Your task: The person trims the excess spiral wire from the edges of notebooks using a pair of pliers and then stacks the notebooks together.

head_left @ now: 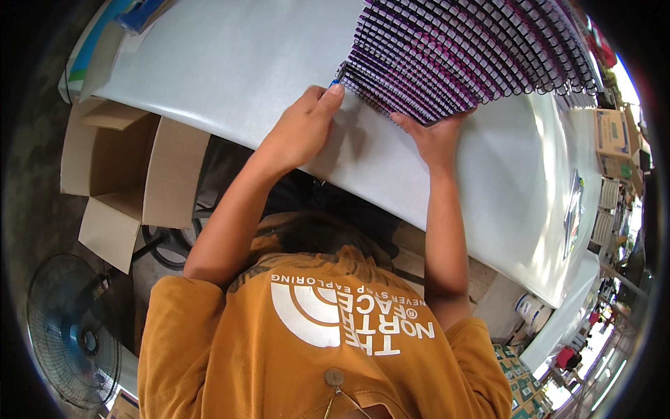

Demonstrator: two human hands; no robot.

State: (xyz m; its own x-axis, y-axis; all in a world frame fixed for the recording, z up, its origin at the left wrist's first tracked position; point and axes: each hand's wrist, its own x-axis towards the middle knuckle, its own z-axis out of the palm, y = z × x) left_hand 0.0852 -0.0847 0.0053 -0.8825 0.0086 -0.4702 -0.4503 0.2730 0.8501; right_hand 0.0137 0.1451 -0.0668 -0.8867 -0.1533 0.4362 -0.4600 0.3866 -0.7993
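A staggered stack of spiral-bound notebooks (447,56) lies at the top of the view, with row upon row of dark coil loops over purple and white edges. My right hand (437,138) grips its near edge, thumb on the left and the other fingers mostly hidden by the stack. My left hand (303,129) is closed around a small tool (341,72) with metal jaws and a bit of blue handle showing, probably pliers. The tool's tip meets the left end of the near coils; its exact contact is too small to tell.
The pale table (230,77) spreads beneath both hands. Left of it stands an opened cardboard box (115,157), with a fan (73,332) below. A blue object (143,14) lies at the far left. To the right are a white bucket (532,311) and stacked cartons (613,133).
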